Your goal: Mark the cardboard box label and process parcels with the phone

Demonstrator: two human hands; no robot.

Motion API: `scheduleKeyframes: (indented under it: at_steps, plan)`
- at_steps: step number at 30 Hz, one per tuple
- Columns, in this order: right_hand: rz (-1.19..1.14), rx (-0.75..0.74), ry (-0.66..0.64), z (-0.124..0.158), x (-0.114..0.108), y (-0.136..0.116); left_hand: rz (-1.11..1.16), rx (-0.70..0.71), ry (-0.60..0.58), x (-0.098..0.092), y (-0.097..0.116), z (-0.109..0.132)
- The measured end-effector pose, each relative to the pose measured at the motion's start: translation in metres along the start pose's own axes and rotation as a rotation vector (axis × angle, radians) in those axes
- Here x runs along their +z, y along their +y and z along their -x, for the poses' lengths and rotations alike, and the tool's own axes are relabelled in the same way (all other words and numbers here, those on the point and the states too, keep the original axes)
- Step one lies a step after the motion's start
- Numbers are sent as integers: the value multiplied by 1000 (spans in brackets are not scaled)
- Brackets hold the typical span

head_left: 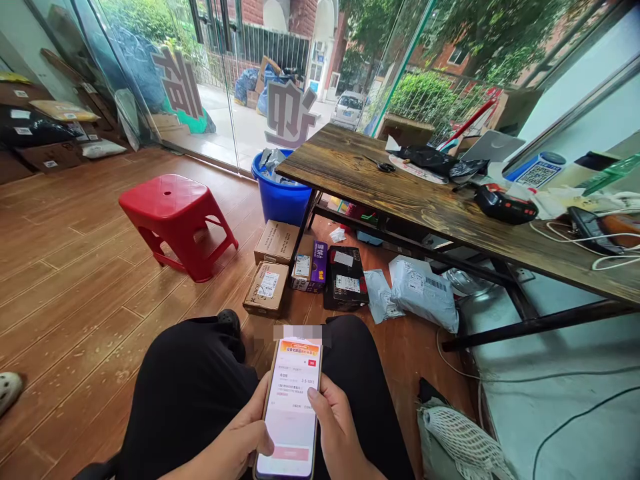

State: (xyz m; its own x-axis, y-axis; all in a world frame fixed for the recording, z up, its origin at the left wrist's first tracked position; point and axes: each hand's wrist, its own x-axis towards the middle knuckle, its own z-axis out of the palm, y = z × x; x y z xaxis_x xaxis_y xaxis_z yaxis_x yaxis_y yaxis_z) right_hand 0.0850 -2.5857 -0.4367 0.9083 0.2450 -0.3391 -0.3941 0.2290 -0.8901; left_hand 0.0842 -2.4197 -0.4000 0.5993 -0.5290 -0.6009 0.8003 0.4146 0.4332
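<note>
A smartphone (290, 420) with a lit, mostly white screen is held upright between my two hands, above my lap. My left hand (253, 427) wraps around its left side, thumb lying over the lower left of the screen. On the opposite edge, my right hand (337, 420) grips the phone, and its thumb tip rests near the upper right of the screen. The screen shows a red and orange banner, lines of text and a pale pink bar near the bottom. Fingers behind the phone are hidden.
Ahead on the floor lie a cardboard box (267, 288), a purple box (317, 265), a black box (346, 279) and a grey mailer bag (424, 293). A red stool (173, 200) stands left, a blue bin (283, 197) beyond. The wooden table (350, 167) extends to the right.
</note>
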Motion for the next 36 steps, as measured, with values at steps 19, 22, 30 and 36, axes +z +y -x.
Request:
scheduleKeyframes:
  at_steps: [19,22,30,36]
  plan:
    - [4,-5,33,2,5,-9,-111,-55,-47,3,10,8]
    - [11,1,32,2,5,-7,-125,-53,-55,3,11,9]
    - [-36,27,56,2,8,-14,-76,-47,-136,-5,7,6]
    - [12,100,269,3,6,-7,-70,-21,-208,-5,6,8]
